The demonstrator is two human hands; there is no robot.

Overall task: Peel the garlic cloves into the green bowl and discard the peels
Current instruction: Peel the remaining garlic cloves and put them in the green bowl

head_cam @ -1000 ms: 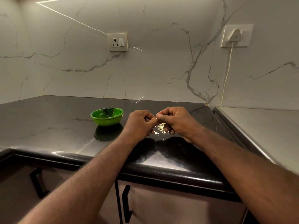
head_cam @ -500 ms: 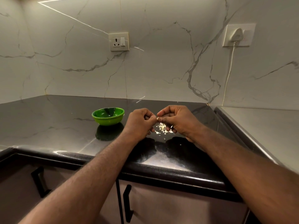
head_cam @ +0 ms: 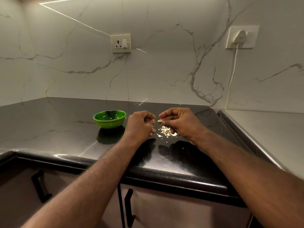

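Observation:
The green bowl (head_cam: pixel 100 121) stands on the black counter, left of both hands. My right hand (head_cam: pixel 181 122) pinches a small pale garlic clove (head_cam: pixel 159 120) between thumb and forefinger. My left hand (head_cam: pixel 139 125) is a short gap to its left, fingers curled, with a pale scrap of garlic peel (head_cam: pixel 153 125) at its fingertips. Below and between the hands a small heap of loose peels (head_cam: pixel 164 131) lies on the counter. A pale clove-like piece (head_cam: pixel 173 134) sits at the heap's right edge, half under my right hand.
The black counter (head_cam: pixel 57 129) runs to the marble wall behind. A raised steel surface (head_cam: pixel 266 129) borders it on the right. A wall socket (head_cam: pixel 121 43) and a plugged-in white cable (head_cam: pixel 233 66) are on the wall. Cabinet doors with black handles (head_cam: pixel 129 208) sit below.
My hands, pressed together at the fingertips before, have drawn a little apart. The clove stays with the right hand. The bowl and the heap have not moved.

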